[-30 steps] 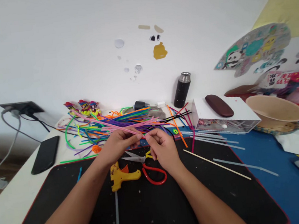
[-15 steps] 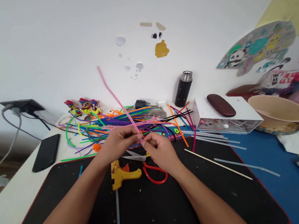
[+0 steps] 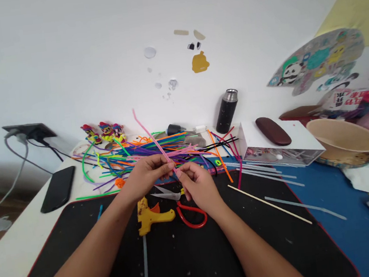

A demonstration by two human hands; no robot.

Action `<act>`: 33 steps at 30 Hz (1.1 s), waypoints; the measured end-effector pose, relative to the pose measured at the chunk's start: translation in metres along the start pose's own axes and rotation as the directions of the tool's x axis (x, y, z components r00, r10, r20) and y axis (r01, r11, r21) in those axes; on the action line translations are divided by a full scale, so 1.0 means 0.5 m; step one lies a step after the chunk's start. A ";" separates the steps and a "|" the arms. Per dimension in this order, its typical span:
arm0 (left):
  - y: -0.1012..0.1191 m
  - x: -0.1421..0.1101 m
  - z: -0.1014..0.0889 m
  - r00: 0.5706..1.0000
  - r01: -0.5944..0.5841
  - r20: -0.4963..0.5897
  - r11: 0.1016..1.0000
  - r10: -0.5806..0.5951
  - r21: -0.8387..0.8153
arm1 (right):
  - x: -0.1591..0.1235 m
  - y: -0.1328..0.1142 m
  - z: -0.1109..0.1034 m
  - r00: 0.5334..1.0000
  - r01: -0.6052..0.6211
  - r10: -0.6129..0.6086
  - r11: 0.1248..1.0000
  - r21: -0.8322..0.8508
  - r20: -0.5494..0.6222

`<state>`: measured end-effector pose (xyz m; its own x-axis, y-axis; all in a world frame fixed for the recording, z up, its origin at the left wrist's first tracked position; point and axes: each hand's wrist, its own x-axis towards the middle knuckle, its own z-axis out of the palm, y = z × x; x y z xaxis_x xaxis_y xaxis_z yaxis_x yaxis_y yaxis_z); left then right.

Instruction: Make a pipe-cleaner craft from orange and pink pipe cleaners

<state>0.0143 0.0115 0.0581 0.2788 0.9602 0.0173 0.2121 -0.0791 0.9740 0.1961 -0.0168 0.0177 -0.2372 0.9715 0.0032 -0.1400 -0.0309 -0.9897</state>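
Note:
My left hand (image 3: pixel 148 173) and my right hand (image 3: pixel 198 186) meet over the black mat (image 3: pixel 83 248), both pinched on one pink pipe cleaner (image 3: pixel 151 135). Its free end slants up and to the left above the pile of coloured pipe cleaners (image 3: pixel 139 154). The fingertips of both hands touch at the lower end of the pink strand. Just below my hands lie red-handled scissors (image 3: pixel 189 211) and a yellow glue gun (image 3: pixel 149 213).
A black phone (image 3: pixel 57 188) lies at the left on the white table. A black flask (image 3: pixel 226 111), a white box (image 3: pixel 278 145) with a dark case on it, a beige bowl (image 3: pixel 341 138), a thin wooden stick (image 3: pixel 268 204) and clear glue sticks (image 3: pixel 275 172) sit to the right.
The pink pipe cleaner was lifted from lying level in the pile to standing high and slanted, and now its free end has come lower. My hands stayed almost in place.

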 end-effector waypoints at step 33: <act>-0.006 0.003 -0.001 0.995 0.050 0.079 0.998 -0.052 0.026 | -0.002 0.006 -0.005 0.987 0.106 -0.134 0.958 -0.265 -0.088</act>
<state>0.0136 0.0135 0.0551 0.3409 0.9387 -0.0515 0.2501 -0.0378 0.9675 0.1981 -0.0174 0.0146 -0.1306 0.9838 0.1231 0.0951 0.1360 -0.9861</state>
